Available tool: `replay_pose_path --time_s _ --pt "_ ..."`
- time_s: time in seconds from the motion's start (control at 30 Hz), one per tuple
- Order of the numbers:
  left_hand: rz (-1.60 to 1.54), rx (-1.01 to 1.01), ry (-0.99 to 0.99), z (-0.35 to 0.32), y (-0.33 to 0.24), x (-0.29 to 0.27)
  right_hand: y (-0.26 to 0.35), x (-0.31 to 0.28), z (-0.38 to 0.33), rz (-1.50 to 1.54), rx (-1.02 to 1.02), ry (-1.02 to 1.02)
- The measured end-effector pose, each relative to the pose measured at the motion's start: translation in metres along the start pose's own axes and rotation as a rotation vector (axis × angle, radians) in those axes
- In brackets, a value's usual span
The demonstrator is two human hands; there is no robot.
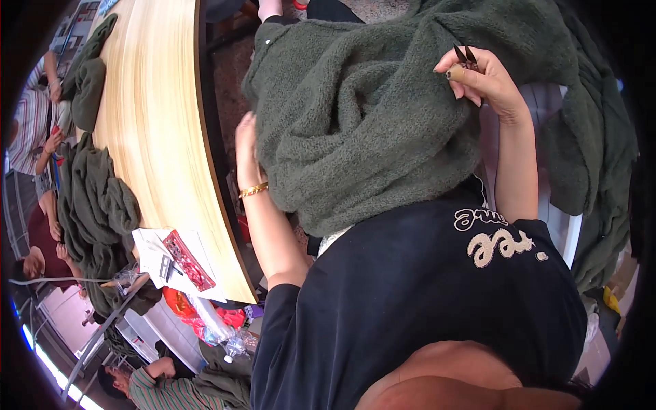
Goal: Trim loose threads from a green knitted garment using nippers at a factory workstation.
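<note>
Two hands are seen at a dark green fleece garment (355,116) that is draped over the person's lap. Small thread snips (465,57) are pinched between the fingers of the right hand (482,78), blades pointing up against the fabric's upper fold. The left hand (247,147) is pressed against the garment's left edge, its fingers partly hidden, so its grip cannot be told. A long wooden surface (157,137) lies to the left, with more green garments (96,205) piled on it.
</note>
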State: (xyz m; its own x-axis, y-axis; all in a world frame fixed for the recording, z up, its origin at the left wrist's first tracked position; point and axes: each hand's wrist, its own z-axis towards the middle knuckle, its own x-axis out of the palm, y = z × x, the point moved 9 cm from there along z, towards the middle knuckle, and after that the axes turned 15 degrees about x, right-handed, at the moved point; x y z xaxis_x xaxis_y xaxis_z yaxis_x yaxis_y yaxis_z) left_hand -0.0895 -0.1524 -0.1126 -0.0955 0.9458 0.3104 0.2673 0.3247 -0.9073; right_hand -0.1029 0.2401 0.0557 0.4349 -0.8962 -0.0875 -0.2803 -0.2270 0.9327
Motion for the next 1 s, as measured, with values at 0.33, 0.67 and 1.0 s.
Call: replay_pose_path --time_s 0.33,0.67,1.0 --pt "0.484 1.013 0.428 -0.108 -0.244 0.245 0.033 -0.065 -0.016 0.285 -0.308 -0.269" --pt "0.787 0.526 1.209 -0.177 -0.074 0.296 0.049 0.047 0.066 -0.027 -0.072 -0.028" --pt "0.712 0.536 1.181 -0.184 -0.089 0.277 0.115 0.107 0.058 0.204 -0.418 0.035"
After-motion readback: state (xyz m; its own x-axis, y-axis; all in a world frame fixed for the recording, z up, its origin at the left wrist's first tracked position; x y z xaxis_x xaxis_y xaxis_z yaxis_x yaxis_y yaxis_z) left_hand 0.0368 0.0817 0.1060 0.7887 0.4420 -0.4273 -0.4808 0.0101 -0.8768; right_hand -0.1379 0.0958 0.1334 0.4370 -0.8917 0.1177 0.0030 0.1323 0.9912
